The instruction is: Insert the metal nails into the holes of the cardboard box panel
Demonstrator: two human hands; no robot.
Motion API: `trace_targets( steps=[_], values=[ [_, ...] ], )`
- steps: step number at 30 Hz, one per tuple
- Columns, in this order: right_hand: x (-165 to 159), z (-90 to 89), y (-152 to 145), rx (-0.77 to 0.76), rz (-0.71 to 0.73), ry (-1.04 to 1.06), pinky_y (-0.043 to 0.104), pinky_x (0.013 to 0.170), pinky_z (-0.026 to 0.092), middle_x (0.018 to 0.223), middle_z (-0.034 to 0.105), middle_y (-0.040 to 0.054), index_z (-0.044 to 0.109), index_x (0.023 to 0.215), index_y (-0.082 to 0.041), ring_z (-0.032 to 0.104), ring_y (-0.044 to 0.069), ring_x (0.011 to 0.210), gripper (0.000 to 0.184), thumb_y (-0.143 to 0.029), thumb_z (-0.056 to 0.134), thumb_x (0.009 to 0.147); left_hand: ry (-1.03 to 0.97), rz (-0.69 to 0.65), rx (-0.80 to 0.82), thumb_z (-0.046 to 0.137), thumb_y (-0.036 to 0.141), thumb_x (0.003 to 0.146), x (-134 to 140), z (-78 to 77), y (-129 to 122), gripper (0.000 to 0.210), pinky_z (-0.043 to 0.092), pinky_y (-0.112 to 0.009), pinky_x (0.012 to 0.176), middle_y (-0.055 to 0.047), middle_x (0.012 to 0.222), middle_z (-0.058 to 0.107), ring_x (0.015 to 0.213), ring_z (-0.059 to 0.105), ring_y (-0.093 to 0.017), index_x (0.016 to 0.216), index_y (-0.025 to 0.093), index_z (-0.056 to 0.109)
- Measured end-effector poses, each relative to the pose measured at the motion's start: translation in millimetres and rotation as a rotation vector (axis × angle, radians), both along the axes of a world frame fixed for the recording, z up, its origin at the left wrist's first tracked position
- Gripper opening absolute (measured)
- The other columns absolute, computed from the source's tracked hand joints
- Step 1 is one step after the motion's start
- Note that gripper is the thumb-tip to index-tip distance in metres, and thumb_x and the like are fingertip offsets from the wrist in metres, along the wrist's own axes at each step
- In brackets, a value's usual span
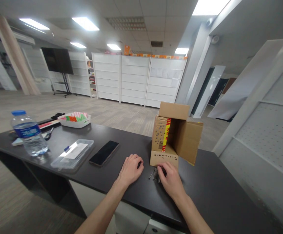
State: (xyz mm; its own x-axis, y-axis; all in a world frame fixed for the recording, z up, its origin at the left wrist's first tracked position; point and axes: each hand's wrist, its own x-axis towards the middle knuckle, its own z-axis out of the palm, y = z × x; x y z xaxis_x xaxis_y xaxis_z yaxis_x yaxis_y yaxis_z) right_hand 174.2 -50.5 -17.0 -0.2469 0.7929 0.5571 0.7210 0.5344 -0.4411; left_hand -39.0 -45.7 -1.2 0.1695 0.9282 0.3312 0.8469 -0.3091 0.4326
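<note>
My right hand (172,180) is bent over a small bunch of thin metal nails (155,175) lying on the dark tabletop. Its thumb and fingers are closed at the top of the bunch, and whatever is between the fingertips is hidden. Just behind it stands an open cardboard box (157,133), its opening facing me. Small holes dot the box's side and its lower front flap (164,158); a yellow and red strip (166,135) runs beside the opening. To the left, my left hand (131,169) rests on the table with curled fingers and nothing visible in them.
Left of my hands lie a black phone (104,153) and a clear plastic case (73,154). A water bottle (29,133) stands farther left. Behind, a white basket (75,124) holds colourful packets. A white perforated panel (270,130) rises beyond the table's right side.
</note>
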Motion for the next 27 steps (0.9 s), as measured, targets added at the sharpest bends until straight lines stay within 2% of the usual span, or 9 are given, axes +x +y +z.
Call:
trace_targets(
  steps=[8, 13, 27],
  values=[
    [-13, 4.5, -19, 0.039, 0.001, -0.171, 0.037, 0.086, 0.043, 0.096, 0.067, 0.0057, 0.066, 0.095, -0.021, 0.059, 0.024, 0.094, 0.009, -0.025, 0.057, 0.094, 0.009, -0.005, 0.005, 0.052, 0.02, 0.091, -1, 0.9, 0, 0.016, 0.042, -0.034, 0.087, -0.003, 0.1, 0.068, 0.099, 0.059, -0.02, 0.09, 0.022, 0.068],
    [-15, 5.5, -21, -0.002, 0.019, -0.181, 0.04, 0.09, 0.042, 0.104, 0.069, 0.0064, 0.067, 0.102, -0.021, 0.059, 0.025, 0.1, 0.014, -0.029, 0.063, 0.091, 0.016, -0.008, 0.005, 0.052, 0.02, 0.092, -1, 0.6, 0, 0.017, 0.042, -0.034, 0.087, -0.004, 0.1, 0.068, 0.099, 0.059, -0.021, 0.09, 0.022, 0.068],
    [-16, 10.2, -23, -0.059, 0.031, -0.21, 0.041, 0.093, 0.042, 0.108, 0.07, 0.0058, 0.069, 0.106, -0.022, 0.06, 0.025, 0.104, 0.017, -0.028, 0.065, 0.09, 0.017, -0.009, -0.004, 0.051, 0.021, 0.091, -1, 2.2, -1, 0.017, 0.042, -0.034, 0.087, -0.005, 0.102, 0.068, 0.101, 0.059, -0.021, 0.09, 0.022, 0.068]
  ],
)
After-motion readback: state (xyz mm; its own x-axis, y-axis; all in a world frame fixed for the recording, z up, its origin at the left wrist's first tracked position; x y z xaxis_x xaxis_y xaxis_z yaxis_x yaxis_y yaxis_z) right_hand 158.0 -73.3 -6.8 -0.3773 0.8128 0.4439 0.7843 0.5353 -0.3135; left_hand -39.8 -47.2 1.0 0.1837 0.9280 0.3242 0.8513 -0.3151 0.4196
